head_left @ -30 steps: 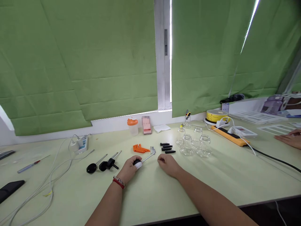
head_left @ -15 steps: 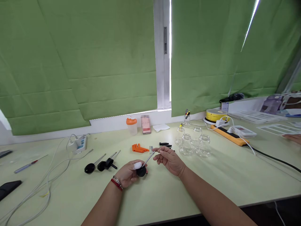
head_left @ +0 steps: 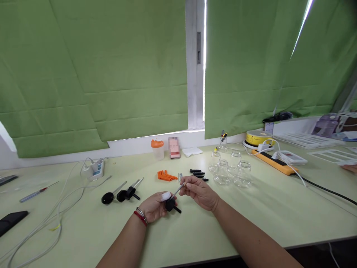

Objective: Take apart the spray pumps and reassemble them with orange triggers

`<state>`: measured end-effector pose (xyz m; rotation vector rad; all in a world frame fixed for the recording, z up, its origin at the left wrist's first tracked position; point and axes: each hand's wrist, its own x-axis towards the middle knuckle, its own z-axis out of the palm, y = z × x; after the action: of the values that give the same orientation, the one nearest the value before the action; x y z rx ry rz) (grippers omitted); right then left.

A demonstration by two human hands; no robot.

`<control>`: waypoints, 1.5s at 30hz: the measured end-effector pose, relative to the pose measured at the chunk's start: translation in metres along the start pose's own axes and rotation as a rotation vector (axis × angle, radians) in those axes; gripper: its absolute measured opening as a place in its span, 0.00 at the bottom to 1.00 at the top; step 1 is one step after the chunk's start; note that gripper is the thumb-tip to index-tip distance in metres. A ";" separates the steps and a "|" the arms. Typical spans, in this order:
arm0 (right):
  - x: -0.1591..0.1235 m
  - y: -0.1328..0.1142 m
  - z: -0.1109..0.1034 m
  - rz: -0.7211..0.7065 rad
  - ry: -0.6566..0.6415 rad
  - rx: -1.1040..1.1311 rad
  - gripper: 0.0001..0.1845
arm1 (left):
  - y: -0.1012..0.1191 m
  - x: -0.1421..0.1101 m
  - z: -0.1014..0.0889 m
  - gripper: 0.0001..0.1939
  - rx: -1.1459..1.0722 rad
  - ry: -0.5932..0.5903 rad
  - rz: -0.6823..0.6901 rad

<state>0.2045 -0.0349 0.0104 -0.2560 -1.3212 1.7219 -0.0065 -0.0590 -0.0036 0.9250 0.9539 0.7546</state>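
Note:
My left hand [head_left: 154, 208], its thumb wrapped in white, is closed round a black round cap [head_left: 170, 204] with a short side stem pointing down to the right. A thin metal rod [head_left: 176, 192] slants up from the cap. The fingertips of my right hand [head_left: 199, 191] pinch the rod's upper end. Left of my hands lie similar black pieces with metal rods [head_left: 108, 198], [head_left: 130, 192]. Beyond my hands are orange angled pieces [head_left: 166, 176], short metal pins [head_left: 180, 177] and several black ribbed pieces [head_left: 198, 173].
Several clear glass jars [head_left: 222, 175] stand at the right, before an orange power strip [head_left: 272, 162]. White cables [head_left: 60, 208] cross the left side. At the back stands an orange-lidded cup [head_left: 157, 149]. Another person's hand [head_left: 350, 168] shows at the right edge.
The black cap has turned in my left hand, so its side stem now shows at the lower right. My right fingers have come slightly nearer along the rod.

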 end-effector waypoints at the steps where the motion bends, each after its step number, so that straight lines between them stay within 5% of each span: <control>1: 0.000 -0.001 0.001 0.001 -0.012 -0.007 0.09 | -0.001 0.001 0.000 0.19 0.000 0.002 0.003; 8: -0.001 0.000 0.004 0.025 -0.062 -0.014 0.07 | -0.004 0.004 0.000 0.20 0.025 0.026 0.083; 17: 0.005 0.009 -0.010 0.024 0.147 0.134 0.09 | -0.005 0.008 0.011 0.24 0.473 0.157 0.292; 22: 0.007 0.013 -0.022 0.092 0.202 0.127 0.12 | -0.009 0.012 0.009 0.16 0.582 0.278 0.382; 29: 0.008 0.026 -0.049 0.210 0.488 -0.010 0.10 | -0.009 0.015 0.004 0.17 0.649 0.361 0.327; 45: 0.007 0.030 -0.052 0.294 0.398 -0.023 0.11 | -0.009 0.017 0.007 0.18 0.697 0.371 0.318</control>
<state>0.2180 0.0041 -0.0330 -0.7967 -1.0450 1.7783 0.0074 -0.0497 -0.0155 1.6062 1.4617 0.8963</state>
